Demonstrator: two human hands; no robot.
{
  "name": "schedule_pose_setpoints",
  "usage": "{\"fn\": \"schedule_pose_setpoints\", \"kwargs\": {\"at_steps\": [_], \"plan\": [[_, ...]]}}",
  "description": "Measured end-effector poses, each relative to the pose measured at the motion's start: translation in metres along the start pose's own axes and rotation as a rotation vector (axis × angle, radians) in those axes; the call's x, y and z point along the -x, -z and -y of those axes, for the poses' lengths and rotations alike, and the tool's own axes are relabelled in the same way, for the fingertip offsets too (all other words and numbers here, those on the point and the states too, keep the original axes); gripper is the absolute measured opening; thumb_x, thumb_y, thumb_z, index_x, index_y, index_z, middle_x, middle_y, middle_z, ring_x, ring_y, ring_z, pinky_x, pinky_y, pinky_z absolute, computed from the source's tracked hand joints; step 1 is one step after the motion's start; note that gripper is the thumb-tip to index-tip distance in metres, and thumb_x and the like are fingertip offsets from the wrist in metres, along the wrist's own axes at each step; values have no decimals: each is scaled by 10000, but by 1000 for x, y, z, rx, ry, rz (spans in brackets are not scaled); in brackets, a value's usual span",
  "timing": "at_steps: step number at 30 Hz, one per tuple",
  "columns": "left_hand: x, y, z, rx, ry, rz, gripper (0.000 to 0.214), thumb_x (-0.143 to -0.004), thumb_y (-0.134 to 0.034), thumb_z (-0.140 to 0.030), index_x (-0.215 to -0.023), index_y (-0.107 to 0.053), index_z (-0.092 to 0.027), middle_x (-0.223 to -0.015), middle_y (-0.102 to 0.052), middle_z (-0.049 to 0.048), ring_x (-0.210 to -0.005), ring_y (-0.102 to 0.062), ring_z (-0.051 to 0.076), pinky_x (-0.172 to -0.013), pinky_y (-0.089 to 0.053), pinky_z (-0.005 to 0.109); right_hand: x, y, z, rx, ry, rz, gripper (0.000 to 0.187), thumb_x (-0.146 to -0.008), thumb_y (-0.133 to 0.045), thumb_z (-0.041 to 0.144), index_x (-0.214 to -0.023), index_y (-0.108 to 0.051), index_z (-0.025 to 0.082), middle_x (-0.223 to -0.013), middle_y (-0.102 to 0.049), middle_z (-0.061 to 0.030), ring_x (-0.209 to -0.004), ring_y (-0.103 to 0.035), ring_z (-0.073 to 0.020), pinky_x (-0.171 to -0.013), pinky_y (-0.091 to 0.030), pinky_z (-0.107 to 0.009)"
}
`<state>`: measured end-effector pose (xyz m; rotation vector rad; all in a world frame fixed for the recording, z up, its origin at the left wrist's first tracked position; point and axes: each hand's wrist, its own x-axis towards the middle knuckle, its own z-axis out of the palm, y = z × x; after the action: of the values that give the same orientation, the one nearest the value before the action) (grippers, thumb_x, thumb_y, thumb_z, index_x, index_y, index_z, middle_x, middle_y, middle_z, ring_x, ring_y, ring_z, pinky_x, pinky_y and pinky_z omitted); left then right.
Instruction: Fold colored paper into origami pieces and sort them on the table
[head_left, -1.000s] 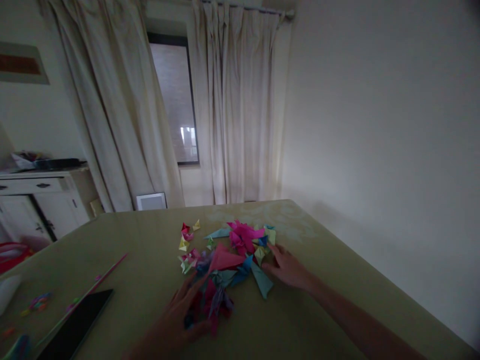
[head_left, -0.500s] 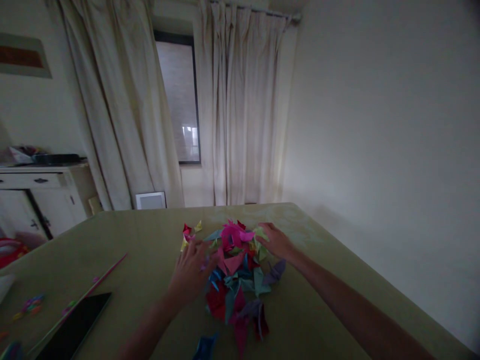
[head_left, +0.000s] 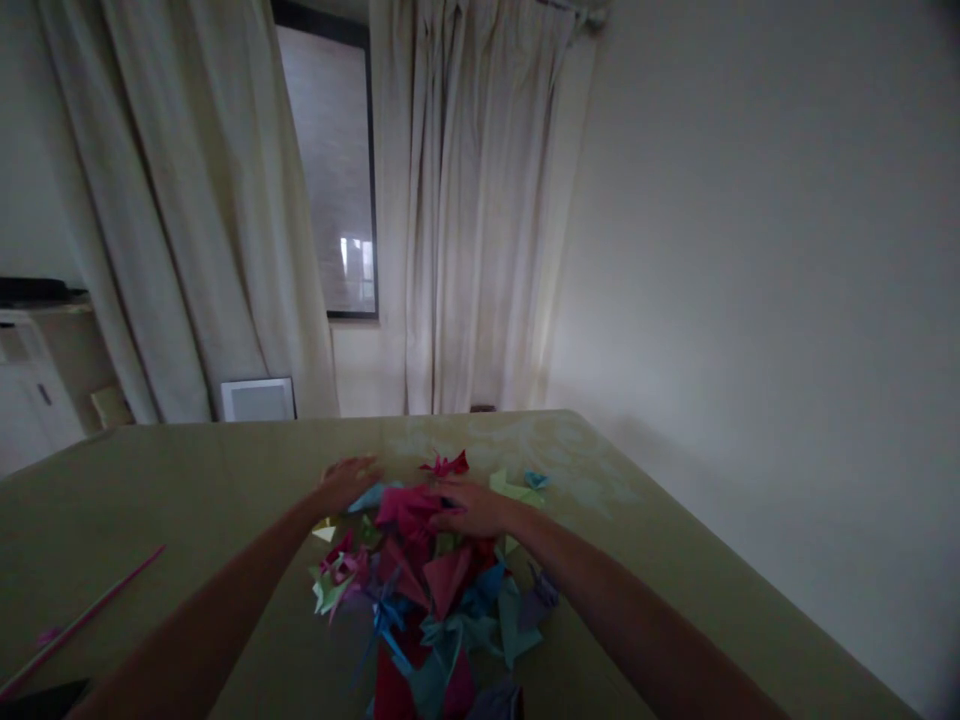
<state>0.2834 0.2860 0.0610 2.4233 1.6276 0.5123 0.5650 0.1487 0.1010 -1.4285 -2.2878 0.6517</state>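
A heap of folded paper pieces in many colours, some shaped like origami cranes, lies on the table before me. My right hand (head_left: 472,508) rests its stretched fingers on a bright pink folded paper (head_left: 405,510) near the top of the heap. At the heap's far left edge, my left hand (head_left: 351,482) reaches over with fingers extended, close to a light blue folded paper (head_left: 373,498). Beyond the hands sits a red paper crane (head_left: 448,464). A pale green folded paper (head_left: 514,487) and a small teal one (head_left: 535,480) lie to the right.
On the left of the green table (head_left: 247,470) lies a thin pink and green stick (head_left: 90,612). A dark flat object (head_left: 45,697) shows at the bottom left corner. Behind the table are curtains (head_left: 480,250), a window and a white-framed panel (head_left: 259,400); a wall runs along the right.
My right hand has moved left onto the pink paper. My left hand has reached farther forward. Several papers lie spread differently, and the view has shifted right.
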Motion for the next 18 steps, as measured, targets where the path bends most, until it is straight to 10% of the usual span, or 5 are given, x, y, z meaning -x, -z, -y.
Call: {"fn": "schedule_pose_setpoints", "kwargs": {"at_steps": [5, 10, 18], "plan": [[22, -2, -4, 99, -235, 187, 443, -1024, -441, -541, -1019, -813, -300, -1072, -828, 45, -1131, -723, 253, -1102, -488, 385, 79, 11, 42, 35, 54, -5, 732, -930, -700, 690, -1531, -611, 281, -1715, -414, -132, -1562, -411, -363, -1264, -350, -506], [77, 13, -15, 119, -369, 246, 396, -980, -550, -603, -1031, -812, -311, -1177, -796, 64, -1173, -691, 263, -1117, -480, 371, 166, -32, 70, 149, 179, 132, 932, -864, -764, 692, -1661, -319, 504, -1798, -230, -48, -1625, -251, -419, -1282, -239, -645], [151, 51, -31, 78, -474, 300, 411, -989, -567, -599, -1249, -772, -357, -1273, -763, 39, -1236, -663, 271, -1111, -504, 374, 139, -48, 59, 302, -117, -132, 717, -969, -702, 482, -1629, -444, 376, -1746, -344, -133, -1554, -395, -415, -1237, -337, -619]]}}
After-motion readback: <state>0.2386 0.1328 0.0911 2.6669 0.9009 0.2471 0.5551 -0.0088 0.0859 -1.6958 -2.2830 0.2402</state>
